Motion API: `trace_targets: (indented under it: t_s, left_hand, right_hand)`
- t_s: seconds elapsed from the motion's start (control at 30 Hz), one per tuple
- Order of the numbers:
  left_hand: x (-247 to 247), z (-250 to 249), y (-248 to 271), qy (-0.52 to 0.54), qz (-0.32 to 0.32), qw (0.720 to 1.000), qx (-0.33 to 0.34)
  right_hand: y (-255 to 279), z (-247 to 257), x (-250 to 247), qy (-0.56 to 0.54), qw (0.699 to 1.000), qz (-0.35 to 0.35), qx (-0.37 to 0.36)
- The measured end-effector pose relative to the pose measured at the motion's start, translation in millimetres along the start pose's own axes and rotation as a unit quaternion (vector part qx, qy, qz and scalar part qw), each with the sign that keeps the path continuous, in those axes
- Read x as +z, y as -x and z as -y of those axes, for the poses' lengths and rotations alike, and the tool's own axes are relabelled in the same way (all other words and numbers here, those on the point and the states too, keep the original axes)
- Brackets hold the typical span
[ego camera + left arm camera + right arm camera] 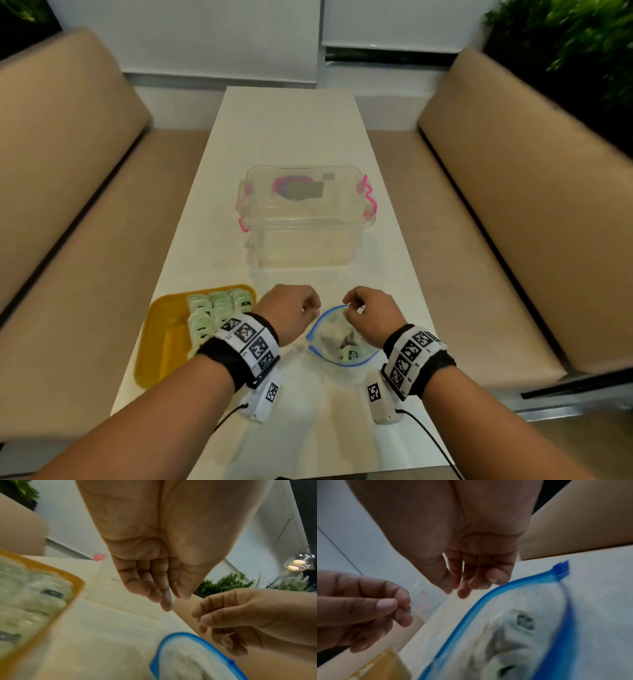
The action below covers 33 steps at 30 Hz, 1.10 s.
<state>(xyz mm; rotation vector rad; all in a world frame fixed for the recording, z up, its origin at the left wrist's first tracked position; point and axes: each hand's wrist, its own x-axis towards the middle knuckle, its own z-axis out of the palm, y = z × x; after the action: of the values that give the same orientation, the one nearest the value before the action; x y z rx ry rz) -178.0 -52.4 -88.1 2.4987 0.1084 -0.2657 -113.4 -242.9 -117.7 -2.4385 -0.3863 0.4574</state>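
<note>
A clear zip bag with a blue rim (pixel 310 337) (pixel 171 637) (pixel 479 601) stands open on the table near me, with green-white packets (pixel 352 353) (pixel 524 621) inside. My right hand (pixel 349 306) (pixel 455 592) (pixel 200 616) is over the bag's far rim, its curled fingertips meeting there and seeming to pinch it. My left hand (pixel 315 308) (pixel 171 599) (pixel 402 607) hovers just left of the bag mouth with fingers curled and thumb against them. Whether it holds anything is unclear.
A yellow tray (pixel 161 342) (pixel 73 577) with several green packets (pixel 212 308) lies at my left. A clear lidded box with pink latches (pixel 301 219) stands mid-table. Tan benches (pixel 68 171) (pixel 513 188) flank the narrow white table (pixel 291 130).
</note>
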Motion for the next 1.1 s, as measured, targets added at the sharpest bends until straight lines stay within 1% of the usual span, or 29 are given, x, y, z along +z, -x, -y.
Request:
trace_targets:
  t_s: [0.13,0.2,0.3,0.37,0.43,0.6,0.73,0.8,0.87,1.0,1.1]
  left_hand:
    - [40,-31,-16,-0.007,0.053,0.998,0.031]
    - [57,-41,-27,-0.033,0.077,0.996,0.027]
    - [75,-47,-39,-0.138,0.128,0.982,0.0]
    - [84,-45,-43,-0.194,0.143,0.971,-0.014]
    - [92,-38,-45,-0.194,0.134,0.971,-0.026]
    - [101,-30,-44,-0.132,0.093,0.985,-0.058]
    - [101,-35,-41,-0.066,0.037,0.99,-0.119]
    - [101,-40,-42,-0.06,0.012,0.988,-0.144]
    - [101,-46,-45,-0.071,0.007,0.984,-0.166]
    - [100,-55,-50,-0.089,0.01,0.982,-0.166]
    - [94,-57,-48,-0.032,-0.032,0.986,-0.161]
  right_hand:
    - [0,-31,-17,0.107,0.993,0.033,0.048]
    - [2,-41,-19,0.151,0.984,0.061,0.067]
    - [6,-55,-17,0.168,0.975,0.121,0.08]
    - [5,-64,-16,0.152,0.975,0.145,0.076]
    - [4,-70,-14,0.132,0.977,0.155,0.062]
    - [-3,-80,-12,0.123,0.98,0.155,0.018]
    - [-8,-82,-14,0.117,0.98,0.162,-0.003]
    - [-11,-82,-15,0.114,0.979,0.167,-0.013]
    - [-13,-81,-14,0.114,0.978,0.173,-0.018]
    - [-16,-80,-15,0.119,0.977,0.176,-0.022]
    - [-20,-82,-19,0.119,0.978,0.167,-0.029]
